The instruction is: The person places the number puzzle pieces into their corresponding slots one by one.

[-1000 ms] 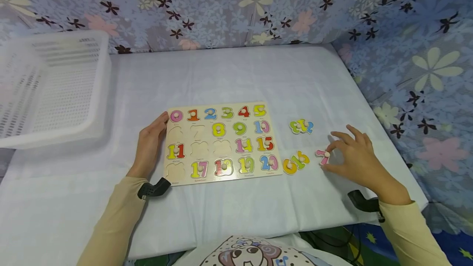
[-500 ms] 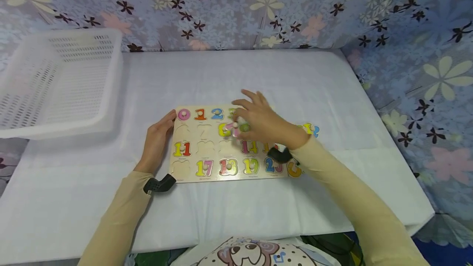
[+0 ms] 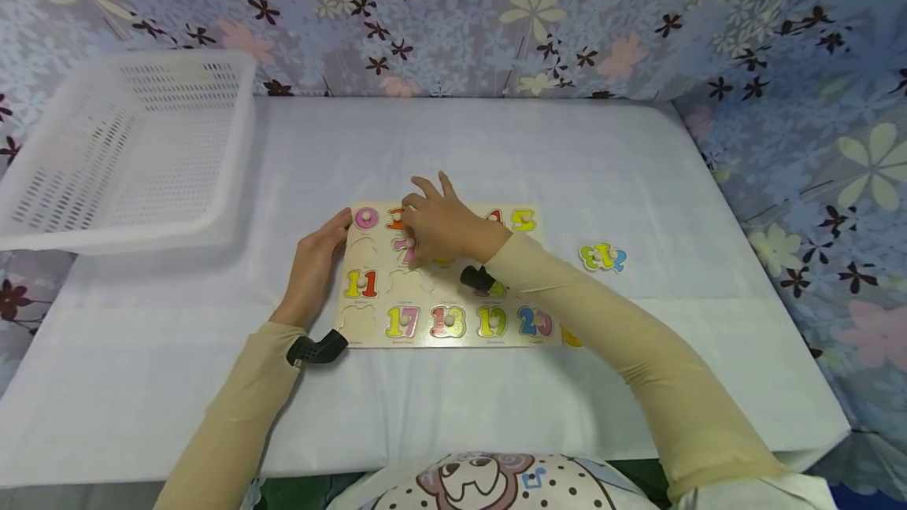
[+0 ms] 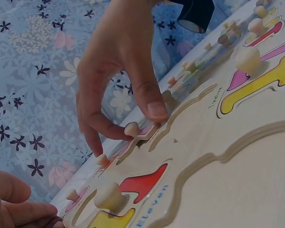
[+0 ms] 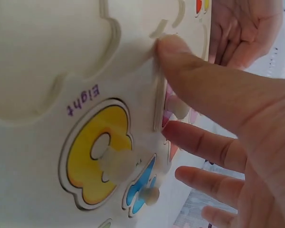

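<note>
My right hand (image 3: 449, 225) is over the left part of the wooden number puzzle board (image 3: 357, 321), pinching the pink number 7 puzzle piece (image 3: 402, 249) by its edges between thumb and index finger. In the right wrist view the piece (image 5: 167, 104) lies at its recess, its round knob showing between thumb and index finger; the other fingers are spread. Whether it is fully seated I cannot tell. My left hand (image 3: 315, 266) rests against the board's left edge with fingers extended. The yellow 8 (image 5: 102, 152) and the 11 (image 4: 145, 183) sit in their recesses.
Loose number pieces (image 3: 602, 256) lie right of the board, overlapping one another. Another yellow piece (image 3: 572, 338) shows partly beneath the right forearm. A white plastic basket (image 3: 241, 148) stands at the back left. Floral cloth (image 3: 453, 14) hangs behind the white-covered table (image 3: 453, 148).
My right hand has carried the pink 7 leftward from the table at the right, across the board to the second row. The left hand has stayed at the board's left edge.
</note>
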### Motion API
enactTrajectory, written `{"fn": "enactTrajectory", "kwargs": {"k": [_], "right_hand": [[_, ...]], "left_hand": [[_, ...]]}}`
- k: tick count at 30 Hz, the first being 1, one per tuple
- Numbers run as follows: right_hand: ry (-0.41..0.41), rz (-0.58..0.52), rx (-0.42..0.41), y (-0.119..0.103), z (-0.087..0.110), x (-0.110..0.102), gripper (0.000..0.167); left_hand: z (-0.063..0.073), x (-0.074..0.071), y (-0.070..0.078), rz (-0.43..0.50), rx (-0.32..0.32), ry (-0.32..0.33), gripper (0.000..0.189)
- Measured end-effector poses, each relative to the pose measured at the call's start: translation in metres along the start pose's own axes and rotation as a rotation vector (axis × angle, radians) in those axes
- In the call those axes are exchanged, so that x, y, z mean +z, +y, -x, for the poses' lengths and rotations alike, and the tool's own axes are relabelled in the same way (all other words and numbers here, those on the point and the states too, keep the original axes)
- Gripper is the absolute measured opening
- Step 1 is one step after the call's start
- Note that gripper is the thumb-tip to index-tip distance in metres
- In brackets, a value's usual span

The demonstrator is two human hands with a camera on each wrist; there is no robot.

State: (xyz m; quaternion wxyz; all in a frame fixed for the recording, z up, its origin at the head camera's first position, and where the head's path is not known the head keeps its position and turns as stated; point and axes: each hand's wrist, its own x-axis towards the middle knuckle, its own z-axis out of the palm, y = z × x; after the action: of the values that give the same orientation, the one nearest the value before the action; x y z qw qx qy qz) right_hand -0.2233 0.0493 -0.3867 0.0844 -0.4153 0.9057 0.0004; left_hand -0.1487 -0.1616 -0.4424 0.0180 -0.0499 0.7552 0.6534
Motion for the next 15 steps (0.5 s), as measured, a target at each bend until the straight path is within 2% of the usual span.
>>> {"fn": "enactTrajectory", "kwargs": {"k": [10, 15], "right_hand": [[0.047, -0.007, -0.018, -0.0003, 0.0014, 0.0009, 0.043], [0.055, -0.065, -0.068, 0.0003, 0.0006, 0.002, 0.029]], "left_hand": [[-0.0001, -0.0002, 0.0006, 0.008, -0.009, -0.005, 0.045], [-0.0011, -0.0004, 0.0002, 0.034, -0.016, -0.002, 0.045]]}}
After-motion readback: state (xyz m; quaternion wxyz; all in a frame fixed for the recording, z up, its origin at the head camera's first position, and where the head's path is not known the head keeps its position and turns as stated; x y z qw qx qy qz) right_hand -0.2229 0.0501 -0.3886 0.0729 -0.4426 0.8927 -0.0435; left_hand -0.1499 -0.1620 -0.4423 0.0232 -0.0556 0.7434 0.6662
